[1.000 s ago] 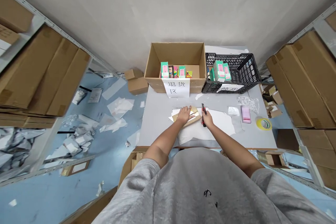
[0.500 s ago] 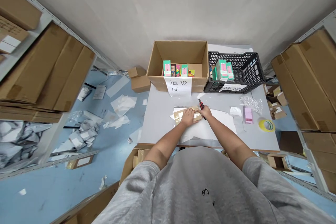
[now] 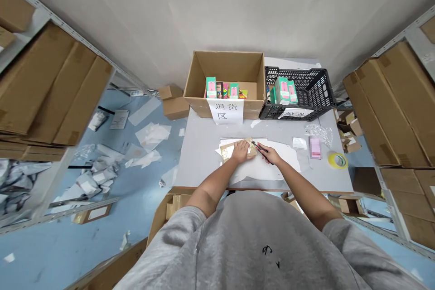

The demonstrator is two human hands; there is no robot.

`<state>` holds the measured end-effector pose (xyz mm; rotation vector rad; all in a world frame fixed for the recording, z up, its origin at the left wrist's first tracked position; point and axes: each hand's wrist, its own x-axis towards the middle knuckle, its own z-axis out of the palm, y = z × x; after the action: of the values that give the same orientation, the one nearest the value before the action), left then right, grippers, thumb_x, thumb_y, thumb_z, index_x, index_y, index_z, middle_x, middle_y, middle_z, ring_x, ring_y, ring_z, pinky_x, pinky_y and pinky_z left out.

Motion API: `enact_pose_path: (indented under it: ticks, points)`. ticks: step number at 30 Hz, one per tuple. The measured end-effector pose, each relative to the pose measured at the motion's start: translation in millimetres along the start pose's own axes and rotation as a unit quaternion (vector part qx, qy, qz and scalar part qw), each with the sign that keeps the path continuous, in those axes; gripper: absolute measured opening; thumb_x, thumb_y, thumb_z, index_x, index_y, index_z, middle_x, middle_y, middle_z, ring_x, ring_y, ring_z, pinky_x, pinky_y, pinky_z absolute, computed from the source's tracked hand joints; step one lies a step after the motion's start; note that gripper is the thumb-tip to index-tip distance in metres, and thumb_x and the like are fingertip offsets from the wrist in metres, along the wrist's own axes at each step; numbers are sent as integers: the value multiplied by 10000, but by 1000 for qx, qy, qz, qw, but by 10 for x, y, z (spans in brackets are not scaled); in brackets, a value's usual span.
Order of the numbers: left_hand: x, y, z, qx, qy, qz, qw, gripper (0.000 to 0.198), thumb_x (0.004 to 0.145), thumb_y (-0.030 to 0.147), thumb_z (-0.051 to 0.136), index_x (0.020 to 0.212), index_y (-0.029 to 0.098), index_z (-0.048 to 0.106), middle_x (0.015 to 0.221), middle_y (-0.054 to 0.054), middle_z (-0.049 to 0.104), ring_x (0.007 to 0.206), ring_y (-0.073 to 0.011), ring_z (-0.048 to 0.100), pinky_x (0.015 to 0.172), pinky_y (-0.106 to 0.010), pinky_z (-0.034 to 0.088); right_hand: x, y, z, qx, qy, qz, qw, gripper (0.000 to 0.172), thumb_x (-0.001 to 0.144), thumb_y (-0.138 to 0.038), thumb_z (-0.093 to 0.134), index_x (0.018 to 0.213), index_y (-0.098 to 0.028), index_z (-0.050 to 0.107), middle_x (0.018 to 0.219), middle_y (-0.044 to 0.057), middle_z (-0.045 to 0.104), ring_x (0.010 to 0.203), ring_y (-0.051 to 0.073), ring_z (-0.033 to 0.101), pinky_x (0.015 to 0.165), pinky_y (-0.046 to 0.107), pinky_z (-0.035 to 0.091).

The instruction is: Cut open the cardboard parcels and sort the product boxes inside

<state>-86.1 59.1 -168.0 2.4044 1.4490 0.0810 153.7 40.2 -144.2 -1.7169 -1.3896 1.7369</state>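
A small brown taped parcel (image 3: 251, 152) lies on white paper sheets (image 3: 282, 158) near the front of the grey table (image 3: 200, 158). My left hand (image 3: 241, 151) presses on top of the parcel, its fingers bent over it. In my right hand (image 3: 271, 155) is a dark utility knife (image 3: 261, 147), gripped with its tip pointing left at the parcel's right end. Whether the blade touches the tape is too small to tell.
Behind stand an open cardboard box (image 3: 227, 65) with small coloured boxes and a black crate (image 3: 306, 111) with green-pink boxes. At the right lie yellow tape (image 3: 337, 160), a pink item (image 3: 315, 148) and bubble wrap (image 3: 322, 133). Shelves (image 3: 39, 181) flank the table.
The knife has turned from pointing up and away to pointing left at the parcel. My right hand has shifted slightly right and down. The whole view has moved a little.
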Motion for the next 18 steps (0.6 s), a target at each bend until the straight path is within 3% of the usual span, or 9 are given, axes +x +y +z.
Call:
enact_pose_path:
  ticks: [6,13,18]
  points:
    - [-46,19,35,-14,-7,4,1000,555,976,650,750,1261,179,684,1297,-211,684,1267,-401,591,1039,-471,382,-117,94,65,19,-9,9,1000,690,1077,-416,626,1733,-238,509,572,-113,547,378,108,464,386,191,397]
    - [-63,2,36,-26,-22,36,999,517,994,581,728,1296,164,681,1324,-239,674,1300,-425,573,1080,-497,368,-157,6,159,-10,27,35,999,696,1090,-460,644,1733,-226,515,565,-108,528,376,103,458,403,183,381]
    - [-36,-15,18,-16,-22,43,999,512,1005,585,708,1290,160,687,1327,-239,677,1290,-413,575,1106,-505,379,-311,89,134,-12,4,40,999,644,1070,-440,647,1675,-225,590,566,-108,526,382,106,444,396,194,384]
